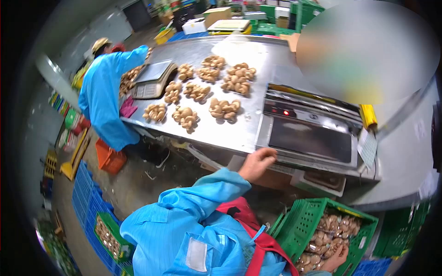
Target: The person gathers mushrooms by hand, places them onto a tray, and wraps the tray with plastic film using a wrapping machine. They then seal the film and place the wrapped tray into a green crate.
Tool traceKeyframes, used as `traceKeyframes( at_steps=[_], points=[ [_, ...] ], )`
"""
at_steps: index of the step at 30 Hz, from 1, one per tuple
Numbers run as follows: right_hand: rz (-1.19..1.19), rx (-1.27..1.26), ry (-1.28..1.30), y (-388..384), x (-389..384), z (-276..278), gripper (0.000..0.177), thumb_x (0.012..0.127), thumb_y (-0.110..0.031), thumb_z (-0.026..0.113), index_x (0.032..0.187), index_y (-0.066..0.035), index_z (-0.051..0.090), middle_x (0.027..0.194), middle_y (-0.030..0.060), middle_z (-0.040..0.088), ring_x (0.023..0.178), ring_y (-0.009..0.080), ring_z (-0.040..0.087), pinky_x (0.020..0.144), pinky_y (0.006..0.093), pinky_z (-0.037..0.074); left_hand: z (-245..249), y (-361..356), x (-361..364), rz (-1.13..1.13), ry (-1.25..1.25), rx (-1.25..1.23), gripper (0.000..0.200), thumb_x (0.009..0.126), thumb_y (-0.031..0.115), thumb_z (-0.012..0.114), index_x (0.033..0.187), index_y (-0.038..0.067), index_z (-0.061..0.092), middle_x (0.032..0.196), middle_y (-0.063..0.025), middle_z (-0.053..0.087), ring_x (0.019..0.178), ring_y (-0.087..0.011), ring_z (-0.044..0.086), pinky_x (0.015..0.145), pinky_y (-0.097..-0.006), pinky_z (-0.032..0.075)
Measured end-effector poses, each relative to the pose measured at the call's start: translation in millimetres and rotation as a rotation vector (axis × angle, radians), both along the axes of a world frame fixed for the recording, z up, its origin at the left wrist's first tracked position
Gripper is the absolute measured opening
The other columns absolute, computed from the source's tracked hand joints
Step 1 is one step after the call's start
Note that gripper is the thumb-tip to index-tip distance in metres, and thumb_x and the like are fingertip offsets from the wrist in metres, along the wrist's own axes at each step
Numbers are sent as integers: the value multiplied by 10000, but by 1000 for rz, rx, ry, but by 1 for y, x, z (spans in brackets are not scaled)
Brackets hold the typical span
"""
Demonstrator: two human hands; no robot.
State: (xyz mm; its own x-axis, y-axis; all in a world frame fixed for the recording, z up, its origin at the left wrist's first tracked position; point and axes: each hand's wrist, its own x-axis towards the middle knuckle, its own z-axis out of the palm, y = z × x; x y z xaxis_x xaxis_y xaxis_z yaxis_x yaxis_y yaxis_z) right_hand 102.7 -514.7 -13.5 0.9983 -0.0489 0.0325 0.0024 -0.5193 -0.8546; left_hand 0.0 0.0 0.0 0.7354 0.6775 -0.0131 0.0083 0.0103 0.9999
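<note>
My left hand (258,164) hovers at the front edge of the steel table, beside the wrapping machine (309,138) with its dark plate and red light. Its fingers are loosely curled together, and nothing shows in them. My right hand (336,260) reaches down into a green crate (294,225) at the lower right. The fingers there bend over a film-wrapped pack of mushrooms (326,248), among several similar packs. Several piles of brown mushrooms (224,109) lie on the table (230,138), left of the machine.
A co-worker in a blue gown (103,96) leans over the table's left end by a scale (154,78). An orange basket (110,156), blue pallet (85,198) and another green crate of mushrooms (108,237) stand on the floor. Boxes (216,17) line the back.
</note>
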Motion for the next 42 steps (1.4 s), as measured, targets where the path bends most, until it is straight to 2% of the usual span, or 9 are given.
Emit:
traceKeyframes(
  at_steps=[2,5,10,16,22,24,30,37,42],
  points=[
    [87,91,31,36,30,28,234,928,-151,476,1063,13,572,837,64,613,707,119,546,655,247,465,-6,10,8,178,-118,-104,281,842,65,579,1109,-17,550,1017,-68,601,981,-144,543,887,-261,406],
    [441,345,305,224,-41,60,282,885,-151,527,1056,69,569,862,135,631,715,170,599,662,273,489,-35,172,-68,480,-211,-79,316,853,78,582,1154,2,520,1021,-62,576,952,-140,534,852,-269,436],
    [1021,412,648,474,-55,58,400,854,-111,572,1200,71,490,1049,146,615,916,196,598,803,301,471,-43,315,-78,602,284,-13,584,842,293,584,1260,-81,419,1220,-224,511,1160,-279,474,986,-333,351],
    [818,250,702,700,2,-30,748,792,-151,631,1411,-74,218,1348,203,363,1138,268,466,847,344,437,-87,380,-52,503,535,-23,638,867,420,503,1234,-98,443,1258,-257,482,1211,-337,434,1009,-360,321],
    [926,428,707,724,2,-66,787,746,-44,655,1408,-118,236,1268,197,406,1052,250,518,819,337,484,-92,389,-57,388,253,-341,523,883,394,496,1131,-65,540,1094,-200,582,967,-261,553,836,-340,425],
    [921,366,619,716,3,-62,778,738,-12,661,1398,-122,263,1227,198,432,1006,221,561,836,327,496,-41,373,-61,395,248,-573,554,887,405,500,1241,-20,464,1245,-152,483,1096,-241,472,891,-423,379],
    [1025,321,468,689,25,68,732,778,-79,654,1394,-51,262,1138,176,499,819,148,586,686,272,495,64,372,-60,70,149,-656,635,868,494,514,1307,61,368,1232,-59,410,1158,-207,358,1003,-399,214],
    [1027,386,250,637,153,145,637,774,-56,645,1334,0,347,1157,134,512,818,150,603,733,264,503,129,343,76,-273,-55,-585,378,910,440,465,1100,122,538,1056,-4,505,993,-132,431,836,-352,340],
    [1000,267,257,584,274,135,637,773,-57,649,1337,-12,355,1180,142,515,1009,183,551,837,289,485,129,287,197,-137,34,-654,615,883,443,516,1319,57,319,1287,-111,359,1149,-225,343,1057,-458,172]
  ],
)
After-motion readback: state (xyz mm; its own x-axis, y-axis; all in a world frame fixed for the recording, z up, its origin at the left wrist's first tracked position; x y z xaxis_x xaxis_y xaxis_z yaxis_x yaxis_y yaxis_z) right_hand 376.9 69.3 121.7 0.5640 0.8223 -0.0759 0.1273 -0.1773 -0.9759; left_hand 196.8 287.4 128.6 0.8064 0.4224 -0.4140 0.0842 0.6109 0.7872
